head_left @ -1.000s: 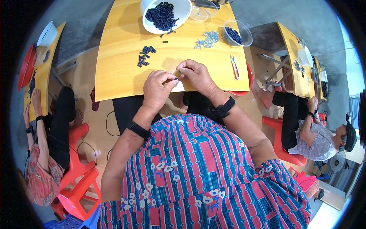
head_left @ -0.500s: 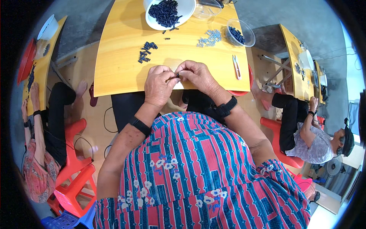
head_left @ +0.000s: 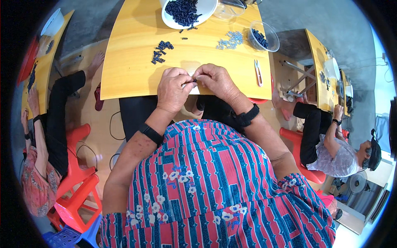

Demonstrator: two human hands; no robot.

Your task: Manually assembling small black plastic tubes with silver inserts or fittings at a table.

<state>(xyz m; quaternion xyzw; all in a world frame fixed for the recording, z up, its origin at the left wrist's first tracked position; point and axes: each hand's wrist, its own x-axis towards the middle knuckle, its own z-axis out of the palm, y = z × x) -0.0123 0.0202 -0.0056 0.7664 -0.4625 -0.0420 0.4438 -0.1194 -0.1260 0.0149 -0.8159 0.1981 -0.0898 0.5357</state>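
Observation:
Over the front edge of the yellow table, my left hand (head_left: 174, 89) and my right hand (head_left: 218, 82) meet fingertip to fingertip. Both are closed in a pinch on a small black piece (head_left: 194, 81); the fingers cover most of it, so its exact kind is hidden. Beyond my left hand lies a loose heap of short black cylindrical pieces (head_left: 161, 52). Small clear plastic pieces (head_left: 230, 40) are spread out past my right hand. Snips with white and orange handles (head_left: 258, 73) rest on the table to the right.
A white bowl (head_left: 209, 14) full of black pieces stands at the table's far side. To its right are a clear tub (head_left: 273, 40) with more black pieces and another clear container (head_left: 230, 11). People sit at tables (head_left: 320, 53) on either side, on red stools (head_left: 295, 144).
My hands keep the same pinch on the black piece, with only slight finger movement. The view has shifted a little. The person at left has stretched a leg forward.

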